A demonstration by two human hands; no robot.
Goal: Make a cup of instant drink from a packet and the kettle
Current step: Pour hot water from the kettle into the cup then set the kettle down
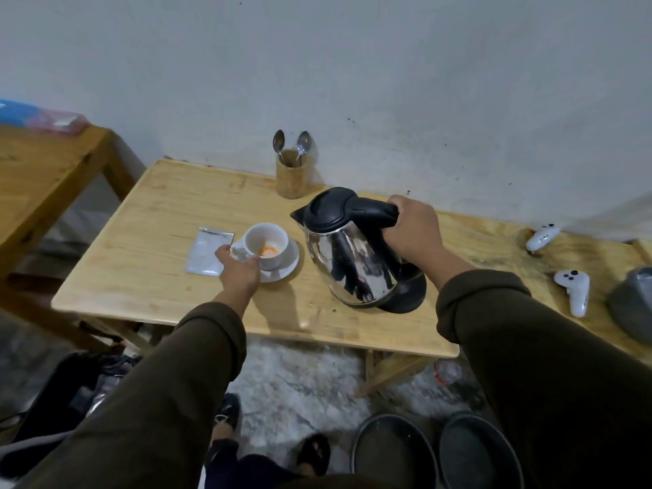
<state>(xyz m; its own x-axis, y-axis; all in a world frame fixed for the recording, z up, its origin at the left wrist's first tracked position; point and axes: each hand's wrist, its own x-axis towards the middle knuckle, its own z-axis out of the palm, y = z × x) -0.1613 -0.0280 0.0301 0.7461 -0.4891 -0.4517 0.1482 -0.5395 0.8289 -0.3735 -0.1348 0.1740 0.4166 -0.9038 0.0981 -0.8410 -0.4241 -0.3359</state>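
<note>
A white cup (pixel 269 243) with orange powder at its bottom stands on a white saucer (pixel 287 265) on the wooden table (pixel 158 262). My left hand (pixel 239 271) grips the cup's handle at the saucer's near-left side. A silver packet (pixel 208 254), torn open at the top, lies flat just left of the saucer. My right hand (pixel 412 227) is wrapped around the black handle of the steel kettle (pixel 349 255). The kettle is tilted, lifted partly off its black base (pixel 409 294), with its spout pointing left toward the cup.
A wooden holder (pixel 291 178) with two spoons stands at the back by the wall. Two white controllers (pixel 573 289) and a grey object (pixel 633 305) lie at the right. Another wooden table (pixel 42 171) is at the left. Two dark basins (pixel 395 450) sit on the floor.
</note>
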